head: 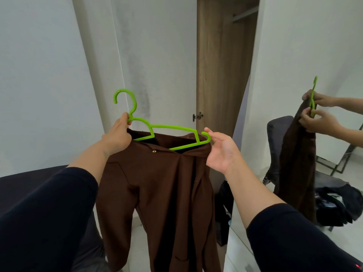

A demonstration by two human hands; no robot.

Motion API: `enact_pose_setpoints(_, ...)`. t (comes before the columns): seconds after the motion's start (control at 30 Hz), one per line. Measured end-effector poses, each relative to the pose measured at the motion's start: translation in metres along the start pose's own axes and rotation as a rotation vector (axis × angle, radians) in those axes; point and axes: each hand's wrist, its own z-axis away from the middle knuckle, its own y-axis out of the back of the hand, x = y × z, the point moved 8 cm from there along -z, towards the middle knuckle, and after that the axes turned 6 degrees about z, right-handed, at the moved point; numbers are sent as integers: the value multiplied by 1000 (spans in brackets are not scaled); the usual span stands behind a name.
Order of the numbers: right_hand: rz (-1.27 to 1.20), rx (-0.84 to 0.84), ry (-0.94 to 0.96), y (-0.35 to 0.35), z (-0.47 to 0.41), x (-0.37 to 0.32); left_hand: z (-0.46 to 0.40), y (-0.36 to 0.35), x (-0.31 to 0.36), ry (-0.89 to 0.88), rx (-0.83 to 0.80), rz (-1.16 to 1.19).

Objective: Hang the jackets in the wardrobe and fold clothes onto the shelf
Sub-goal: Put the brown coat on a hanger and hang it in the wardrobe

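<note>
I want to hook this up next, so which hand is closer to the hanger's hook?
Left. The left hand grips the green hanger just below its hook; the right hand touches the hanger's far end.

the brown jacket runs off the bottom edge, its hem unseen; the green hanger has its left shoulder hidden behind the left hand; the wardrobe rail is dim; the dark heap in the mirror is too blurred to tell.
</note>
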Motion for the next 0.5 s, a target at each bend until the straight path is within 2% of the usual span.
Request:
enact_pose_setpoints(0.07,25,43,8,4,-3,-5,2,3,0,-19,-1,-24)
enact_pose_setpoints(0.13,161,126,-18,7,-7,-6,6,2,4,-55,-9,-111)
enact_pose_setpoints(0.2,444,261,17,10,-11,-12,10,1,16,-117,-5,-232)
enact_pose_setpoints(0.3,827,456,177,6,-8,-26,15,-3,37,-176,5,-359)
enact_pose_setpoints(0.4,994,506,301,-6,-2,-31,16,-9,51,-141,11,-385)
enact_pose_setpoints(0.5,1095,467,385,-27,1,-22,14,-18,62,-126,38,-330)
